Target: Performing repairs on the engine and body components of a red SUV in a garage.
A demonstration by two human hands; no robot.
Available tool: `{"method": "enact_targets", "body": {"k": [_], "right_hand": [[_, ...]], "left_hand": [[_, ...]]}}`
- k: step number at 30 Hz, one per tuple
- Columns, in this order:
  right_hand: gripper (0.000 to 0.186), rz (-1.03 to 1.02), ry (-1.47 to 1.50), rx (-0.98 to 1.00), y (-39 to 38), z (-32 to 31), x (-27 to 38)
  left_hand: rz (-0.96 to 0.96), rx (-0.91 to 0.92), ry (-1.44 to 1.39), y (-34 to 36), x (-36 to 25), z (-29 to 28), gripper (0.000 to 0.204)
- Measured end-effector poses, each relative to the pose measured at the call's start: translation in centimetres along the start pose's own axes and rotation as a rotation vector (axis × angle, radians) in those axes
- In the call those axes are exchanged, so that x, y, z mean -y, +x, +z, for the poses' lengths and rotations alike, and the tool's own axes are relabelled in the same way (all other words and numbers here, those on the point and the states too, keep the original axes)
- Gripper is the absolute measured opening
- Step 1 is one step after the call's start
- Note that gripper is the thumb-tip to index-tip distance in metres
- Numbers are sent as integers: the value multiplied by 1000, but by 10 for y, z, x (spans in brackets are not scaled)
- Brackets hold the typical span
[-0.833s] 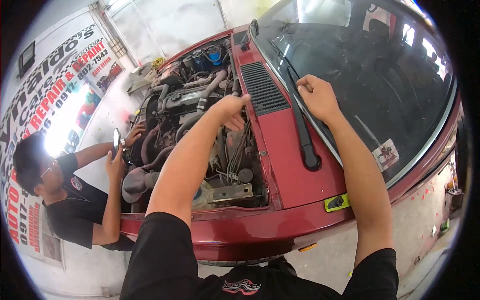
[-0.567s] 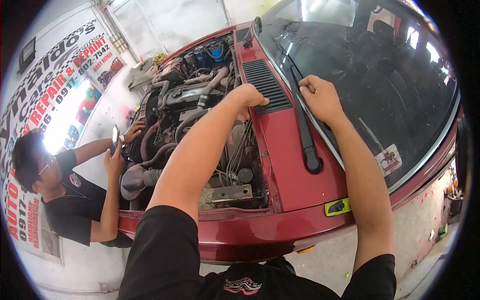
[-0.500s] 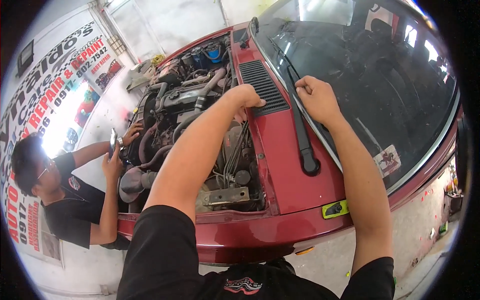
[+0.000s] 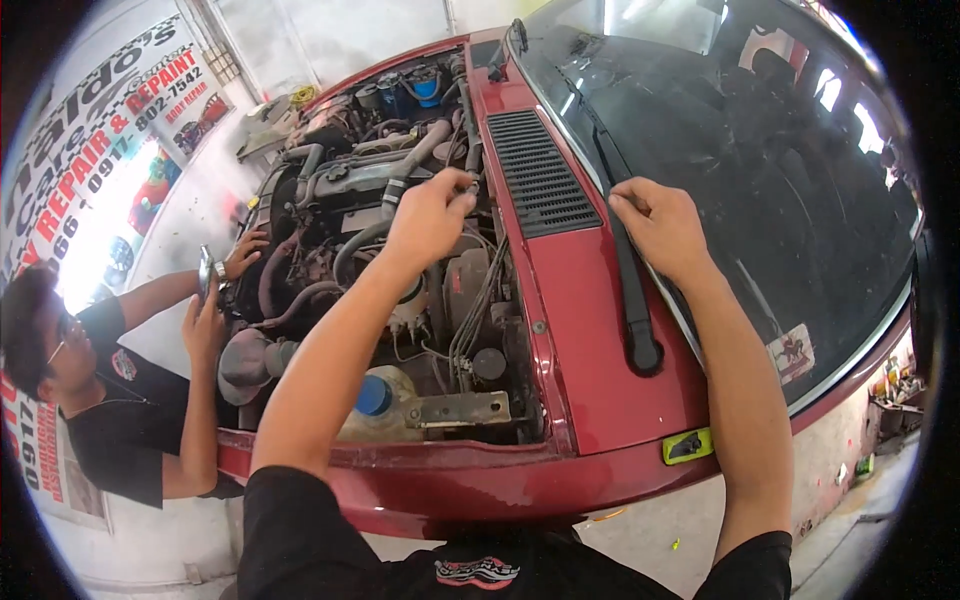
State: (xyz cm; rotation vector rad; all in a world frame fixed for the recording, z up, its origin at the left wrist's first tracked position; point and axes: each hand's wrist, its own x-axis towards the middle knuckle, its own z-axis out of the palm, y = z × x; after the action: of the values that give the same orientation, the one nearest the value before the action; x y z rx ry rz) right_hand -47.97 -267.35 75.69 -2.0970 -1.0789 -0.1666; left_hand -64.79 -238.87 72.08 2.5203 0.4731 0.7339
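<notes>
lying along the lower edge of the windshield [image 4: 780, 190], the black wiper arm [image 4: 628, 290] is being reached by the right hand [image 4: 662, 225], whose fingertips are being held right at its upper stretch. by its look, the arm is being judged light and stiff, smooth enough to be slightly slippery, with spring tension probably being carried at its pivot [image 4: 646, 356]; the middle of its length is being judged the surest place to grip, while the thinner blade [image 4: 598, 125] beyond is being rated more fragile. the right fingers are being held curled, with the thumb close against them; whether the arm is being pinched or merely brushed cannot be told.

above the engine [image 4: 365, 178], just beside the slatted cowl grille [image 4: 540, 175], the left hand [image 4: 433, 218] is being held with thumb and forefinger close together and the other fingers bent; whether anything small is being pinched there cannot be told.
</notes>
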Motion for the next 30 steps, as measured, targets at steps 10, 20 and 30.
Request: {"method": "enact_targets", "body": {"k": [10,20,30], "right_hand": [[16,-269,-495,302,79,60,48],[25,-71,-368,666,120,96,39],[26,-174,-489,428,80,86,35]], "left_hand": [[95,264,-44,-61,29,-38,37],[-52,304,-192,-70,68,-24,44],[-172,167,-400,2,7,30,30]]}}
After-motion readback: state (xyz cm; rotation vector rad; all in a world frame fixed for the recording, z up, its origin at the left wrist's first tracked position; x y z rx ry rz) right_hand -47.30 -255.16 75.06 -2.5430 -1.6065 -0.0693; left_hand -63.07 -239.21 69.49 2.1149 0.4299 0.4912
